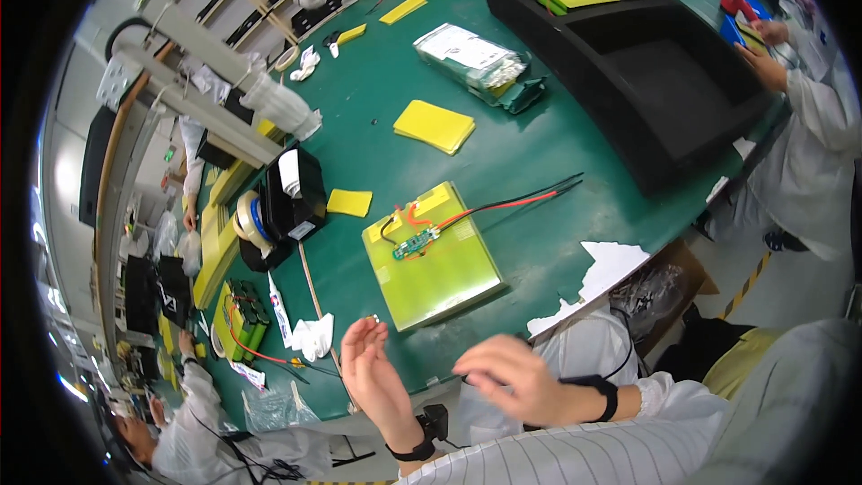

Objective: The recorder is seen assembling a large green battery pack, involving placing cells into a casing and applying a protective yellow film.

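Observation:
A flat battery pack (435, 274) in yellow-green wrap lies in front of me. On its top sits a small green circuit board (415, 244), with red and black leads (512, 202) running off to the right. Just below the pack's near left corner, my left hand (373, 377) is raised with its fingers bent together. A tiny pale speck shows at its fingertips, too small to name. My right hand (516, 382), slightly blurred, hovers apart from the pack near the table edge, fingers stretched leftward and holding nothing I can see. Each wrist wears a black band.
Yellow sheets (434, 127) lie beyond the pack, near a plastic-wrapped package (476, 63). A big black foam tray (620, 63) fills the far right. To the left stand a black tape dispenser (296, 193), a glue tube (279, 310), crumpled tissue (312, 337) and another battery pack (242, 314). Co-workers sit around the table.

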A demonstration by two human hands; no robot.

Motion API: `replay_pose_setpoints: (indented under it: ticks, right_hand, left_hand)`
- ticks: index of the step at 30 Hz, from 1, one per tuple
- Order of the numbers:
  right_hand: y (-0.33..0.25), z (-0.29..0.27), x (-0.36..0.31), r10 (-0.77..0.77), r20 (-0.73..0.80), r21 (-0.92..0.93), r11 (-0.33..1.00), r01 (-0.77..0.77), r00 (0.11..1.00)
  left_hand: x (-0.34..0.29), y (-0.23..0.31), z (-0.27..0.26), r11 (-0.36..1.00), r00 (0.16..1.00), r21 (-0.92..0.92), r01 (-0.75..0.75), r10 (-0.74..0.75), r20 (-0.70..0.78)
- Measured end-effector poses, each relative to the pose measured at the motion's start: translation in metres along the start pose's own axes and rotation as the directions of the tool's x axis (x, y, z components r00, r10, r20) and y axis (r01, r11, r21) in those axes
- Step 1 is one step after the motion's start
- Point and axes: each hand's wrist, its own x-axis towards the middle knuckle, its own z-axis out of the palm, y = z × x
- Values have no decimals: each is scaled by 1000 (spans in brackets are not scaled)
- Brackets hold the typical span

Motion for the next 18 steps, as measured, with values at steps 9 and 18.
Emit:
replay_pose_setpoints:
  ticks: [9,18]
  right_hand:
    - [57,-64,31,-105,-218,-420,907,4,970]
    - [45,-54,39,-151,-138,-592,805,41,979]
  left_hand:
    - [-3,-5,8,557,990,828,-68,-65,125]
    - [2,-2,21,318,970,917,-242,82,227]
